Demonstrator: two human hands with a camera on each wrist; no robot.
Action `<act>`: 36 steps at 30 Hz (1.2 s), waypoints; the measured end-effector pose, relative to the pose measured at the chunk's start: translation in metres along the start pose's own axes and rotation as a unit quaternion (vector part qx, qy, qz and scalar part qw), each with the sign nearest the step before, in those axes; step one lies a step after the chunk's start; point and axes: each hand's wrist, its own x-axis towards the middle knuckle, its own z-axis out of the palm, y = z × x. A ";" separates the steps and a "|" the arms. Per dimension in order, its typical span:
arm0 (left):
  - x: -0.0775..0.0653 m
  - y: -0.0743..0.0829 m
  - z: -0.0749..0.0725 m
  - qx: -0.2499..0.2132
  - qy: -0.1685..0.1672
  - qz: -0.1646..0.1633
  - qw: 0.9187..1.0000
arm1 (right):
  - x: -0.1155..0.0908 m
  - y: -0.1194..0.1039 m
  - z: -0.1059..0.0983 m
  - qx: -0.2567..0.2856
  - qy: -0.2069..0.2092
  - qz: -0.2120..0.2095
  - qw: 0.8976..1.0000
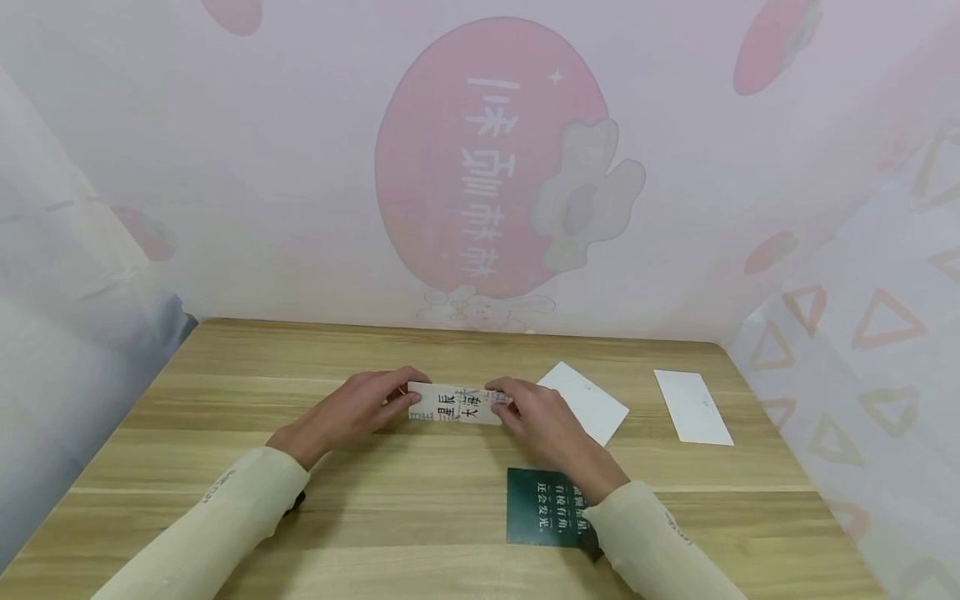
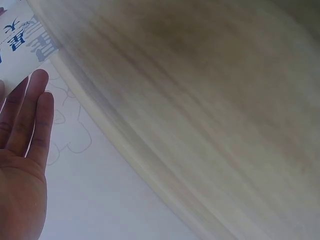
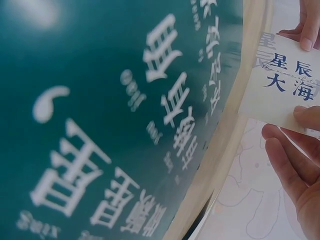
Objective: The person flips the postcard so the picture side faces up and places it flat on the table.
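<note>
A white card (image 1: 455, 406) printed with Chinese characters is held up over the table between both hands. My left hand (image 1: 358, 410) pinches its left end between thumb and fingers. At the other end, my right hand (image 1: 546, 423) grips the card with its thumb on the printed face. The right wrist view shows dark blue characters over larger grey ones on the card (image 3: 289, 82). A green card (image 1: 534, 507) with white characters lies under the right wrist, partly covered by the sleeve. In the left wrist view, several fingers of the left hand (image 2: 25, 165) extend beside the card.
Two white cards lie on the right part of the wooden table (image 1: 390, 508): a tilted one (image 1: 585, 404) just behind the right hand and another (image 1: 694, 407) farther right. A pale printed curtain (image 1: 300, 208) hangs behind the table and along its sides.
</note>
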 end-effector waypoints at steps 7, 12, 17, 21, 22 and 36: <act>0.001 0.000 0.001 -0.005 0.000 0.002 1.000 | 0.000 0.001 0.001 0.021 -0.011 -0.002 1.000; 0.001 0.000 0.001 -0.012 0.000 0.003 1.000 | 0.001 0.001 0.002 0.014 -0.017 -0.008 1.000; 0.001 0.002 0.002 -0.016 0.005 0.001 1.000 | 0.001 0.001 0.002 0.008 -0.022 -0.002 1.000; 0.001 0.003 0.002 -0.012 0.009 -0.001 1.000 | 0.001 0.001 0.002 0.003 -0.024 0.001 1.000; 0.001 0.003 0.002 -0.012 0.010 -0.003 1.000 | 0.001 0.001 0.002 0.001 -0.023 0.000 1.000; 0.002 0.004 0.005 -0.014 0.022 -0.005 1.000 | -0.003 0.007 0.003 -0.056 0.008 -0.063 0.996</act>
